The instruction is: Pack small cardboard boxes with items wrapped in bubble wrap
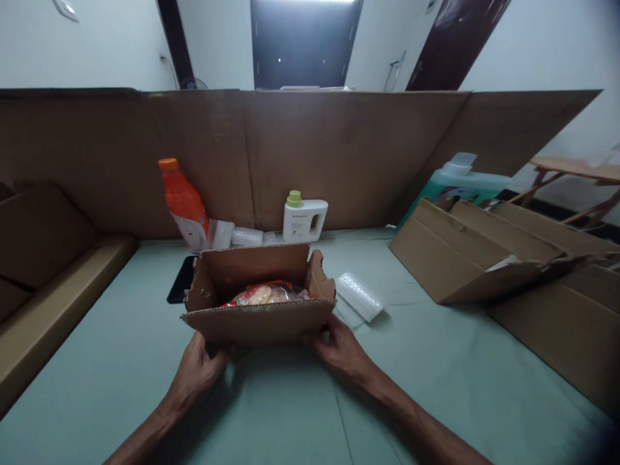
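Note:
Between my two hands is a small open-topped cardboard box (259, 326) with ragged upper edges. Inside it lies a shiny, mostly red plastic packet (264, 294), partly hidden by the front wall. My left hand (198, 365) grips the box's lower left corner, thumb toward the front. At the lower right corner, my right hand (336, 342) grips it the same way, with the fingers partly hidden beneath. The box appears tilted toward me, its near lower edge above the pale green surface (290, 407).
Behind the box stand an orange bottle (186, 206), clear wrapped rolls (247, 236) and a white jug (304, 221). A black phone-like slab (181, 281) lies left, bubble wrap (361, 297) right. Cardboard boxes (455, 258) and a teal container (465, 184) stand far right; cardboard panels (349, 155) wall the back.

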The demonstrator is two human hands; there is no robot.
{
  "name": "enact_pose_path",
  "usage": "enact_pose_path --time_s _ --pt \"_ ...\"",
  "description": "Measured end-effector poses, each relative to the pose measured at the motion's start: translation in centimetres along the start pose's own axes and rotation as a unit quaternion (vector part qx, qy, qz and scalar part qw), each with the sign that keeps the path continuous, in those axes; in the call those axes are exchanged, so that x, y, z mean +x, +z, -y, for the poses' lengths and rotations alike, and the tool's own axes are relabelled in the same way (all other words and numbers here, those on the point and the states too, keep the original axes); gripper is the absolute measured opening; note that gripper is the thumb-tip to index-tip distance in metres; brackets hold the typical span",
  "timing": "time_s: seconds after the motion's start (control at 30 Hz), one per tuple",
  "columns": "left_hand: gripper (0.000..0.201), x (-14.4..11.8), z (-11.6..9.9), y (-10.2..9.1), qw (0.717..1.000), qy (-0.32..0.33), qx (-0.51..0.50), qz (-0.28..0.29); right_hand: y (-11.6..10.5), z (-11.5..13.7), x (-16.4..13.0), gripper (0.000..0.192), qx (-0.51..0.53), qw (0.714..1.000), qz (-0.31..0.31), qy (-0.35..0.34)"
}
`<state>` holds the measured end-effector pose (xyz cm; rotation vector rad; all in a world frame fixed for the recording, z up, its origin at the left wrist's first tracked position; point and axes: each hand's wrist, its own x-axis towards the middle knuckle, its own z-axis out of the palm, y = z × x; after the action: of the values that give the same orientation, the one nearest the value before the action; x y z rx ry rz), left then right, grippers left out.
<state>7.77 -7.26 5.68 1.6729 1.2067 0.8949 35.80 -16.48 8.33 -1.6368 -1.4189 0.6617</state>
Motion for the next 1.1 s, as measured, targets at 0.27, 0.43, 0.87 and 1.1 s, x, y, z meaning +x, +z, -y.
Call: enact_pose_path --time_s 0.27,0.43,0.87,1.1 --pt "0.066 3.2 -1.2 2.0 0.999 0.016 -0.021 0.040 -3.3 -2.0 0.7 0.049 -0.101 0.989 -0.102 -0.044" --pt "0.087 0.3 1.4 0.9 0.998 -0.026 -0.043 0.027 -8.0 -5.2 0.3 0.058 -0.258 0.947 -0.185 -0.037" --pt "0.096 -10.6 -2.4 2.5 0.976 -0.072 -0.160 0.127 -4.4 2.8 -10.0 0.050 0.238 0.956 -0.113 0.132" --pt "0.137 -10.1 -4.1 5.9 0.914 -0.165 -0.342 0.144 1.6 5.6 -11.9 0.048 0.405 0.898 -0.045 0.165"
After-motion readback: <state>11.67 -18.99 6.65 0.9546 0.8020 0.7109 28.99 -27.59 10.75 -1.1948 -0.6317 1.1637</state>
